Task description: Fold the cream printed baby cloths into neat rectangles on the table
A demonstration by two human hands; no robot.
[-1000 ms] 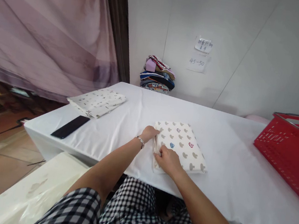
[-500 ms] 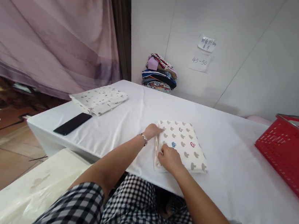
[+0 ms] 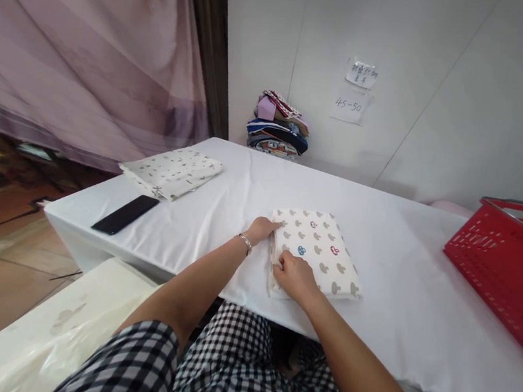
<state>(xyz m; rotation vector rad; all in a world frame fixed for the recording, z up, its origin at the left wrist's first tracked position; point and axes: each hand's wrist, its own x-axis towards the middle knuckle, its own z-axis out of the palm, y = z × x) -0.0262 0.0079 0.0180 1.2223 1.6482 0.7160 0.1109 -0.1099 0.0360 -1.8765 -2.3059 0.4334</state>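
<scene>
A folded white cloth (image 3: 327, 246) with grey, red and blue mushroom prints lies flat on the table. My left hand (image 3: 261, 229), a bracelet at its wrist, grips the cloth's left edge toward the far corner, with a finger or thumb over the top. Nearer to me, my right hand (image 3: 297, 274) is closed on the same edge, its fingers curled and pinching the layers. The fingertips under the fabric are hidden.
The white-covered table (image 3: 403, 292) bears a red plastic basket (image 3: 498, 266) at right. On the left lie another folded patterned cloth (image 3: 173, 171) and a black phone-like slab (image 3: 127, 213). Folded fabrics (image 3: 278, 124) are stacked against the wall behind. A pink curtain (image 3: 92, 51) hangs at left.
The view has shifted very slightly. Both hands keep their hold on the left edge of the folded cloth, which lies in the same place.
</scene>
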